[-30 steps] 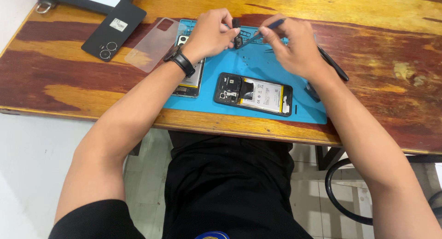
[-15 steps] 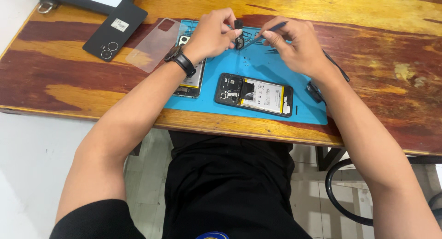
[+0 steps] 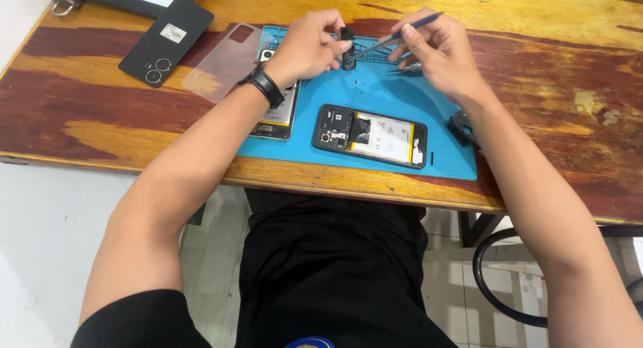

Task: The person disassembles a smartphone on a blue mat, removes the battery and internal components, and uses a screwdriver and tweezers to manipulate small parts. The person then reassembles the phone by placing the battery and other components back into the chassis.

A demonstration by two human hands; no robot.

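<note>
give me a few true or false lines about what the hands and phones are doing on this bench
1. The left hand pinches a small black part. True.
2. The right hand holds a hammer. False: it holds a thin blue tool pointed at the part.
3. The opened phone lies on the blue mat. True.
4. The clear back cover sits on top of the opened phone. False: it lies off to the left, beside the black phone.

Small black part (image 3: pixel 347 45) held upright above the blue mat; thin blue-handled tool (image 3: pixel 402 32), possibly tweezers, angled against it
</note>
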